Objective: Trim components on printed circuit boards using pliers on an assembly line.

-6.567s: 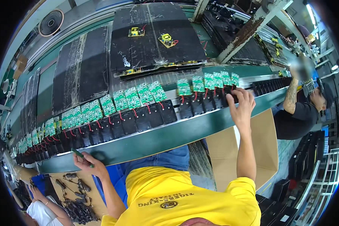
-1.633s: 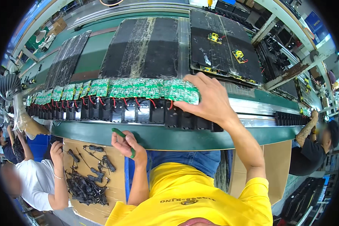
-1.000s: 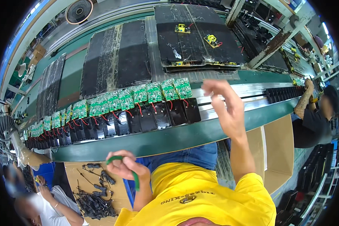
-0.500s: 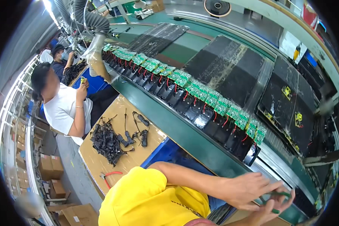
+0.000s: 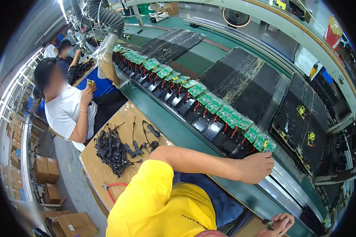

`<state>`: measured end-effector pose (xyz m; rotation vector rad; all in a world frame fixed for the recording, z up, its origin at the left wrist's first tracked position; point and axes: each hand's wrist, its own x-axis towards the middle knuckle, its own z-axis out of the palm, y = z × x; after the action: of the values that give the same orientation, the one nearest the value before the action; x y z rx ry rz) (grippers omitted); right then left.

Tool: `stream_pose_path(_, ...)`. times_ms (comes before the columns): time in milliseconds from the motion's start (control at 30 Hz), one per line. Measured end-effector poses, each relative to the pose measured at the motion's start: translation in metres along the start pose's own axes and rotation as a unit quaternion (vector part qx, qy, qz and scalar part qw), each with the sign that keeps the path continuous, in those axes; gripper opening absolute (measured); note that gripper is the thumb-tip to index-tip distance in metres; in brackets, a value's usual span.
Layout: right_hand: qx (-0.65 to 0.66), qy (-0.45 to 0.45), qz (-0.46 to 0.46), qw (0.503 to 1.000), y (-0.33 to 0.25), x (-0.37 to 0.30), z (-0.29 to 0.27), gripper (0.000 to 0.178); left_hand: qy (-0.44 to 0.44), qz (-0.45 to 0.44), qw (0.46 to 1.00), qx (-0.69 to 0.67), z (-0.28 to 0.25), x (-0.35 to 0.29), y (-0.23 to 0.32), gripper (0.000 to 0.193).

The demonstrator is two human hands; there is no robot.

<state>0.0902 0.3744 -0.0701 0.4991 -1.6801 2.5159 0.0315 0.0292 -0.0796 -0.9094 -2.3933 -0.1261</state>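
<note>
My left hand (image 5: 257,168) reaches across to the near right end of a long row of green circuit boards (image 5: 229,115). Its fingers are curled closed against the last board, beside a small yellow part (image 5: 265,145); what they grip is hidden. Red wires join the boards to black plastic cases (image 5: 199,123) lined up along the row's near side. Lower right, my right hand (image 5: 281,224) is closed, with a small dark piece (image 5: 268,222) sticking out from its fingers. The exact kind of that piece cannot be made out.
A tan table (image 5: 122,112) at left holds a heap of black cables (image 5: 111,150) and red-handled pliers (image 5: 116,185). A person in white (image 5: 69,110) sits beyond it. Black mats (image 5: 237,75) lie past the boards, with yellow components (image 5: 301,110) at right. Cartons (image 5: 75,225) stand on the floor.
My hands were together at lower right, around something green. Now the left has moved up and left to the end of the board row, while the right has dropped lower. The view has shifted slightly.
</note>
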Motion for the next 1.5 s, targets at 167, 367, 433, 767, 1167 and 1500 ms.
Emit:
stream_pose_path(167, -0.029, 0.031, 0.034, 0.999, 0.016, -0.001, -0.018, 0.013, -0.002, -0.033, 0.999, -0.005, -0.035, -0.041, -0.033, 0.026)
stream_pose_path(367, -0.052, 0.031, 0.065, 0.996, 0.028, 0.003, 0.020, 0.018, -0.066, -0.098, 0.993, 0.031, -0.083, -0.098, -0.068, 0.031)
stream_pose_path(433, -0.056, 0.024, 0.071, 0.996, 0.030, 0.006, 0.029, 0.019, -0.074, -0.132, 0.988, 0.031, -0.096, -0.119, -0.077, 0.032)
stream_pose_path(767, -0.208, 0.137, 0.119, 0.961, 0.017, 0.002, 0.091, 0.009, -0.116, -0.152, 0.981, -0.022, -0.151, -0.190, -0.156, 0.026)
stream_pose_path(1167, -0.278, 0.172, 0.022, 0.945, -0.020, 0.012, 0.007, 0.029, -0.253, -0.210, 0.933, 0.148, -0.193, -0.217, -0.174, 0.031)
stream_pose_path(1500, -0.549, 0.426, -0.002, 0.719, -0.098, 0.117, -0.309, 0.046, -0.060, -0.155, 0.964, -0.205, -0.065, 0.013, 0.031, 0.038)
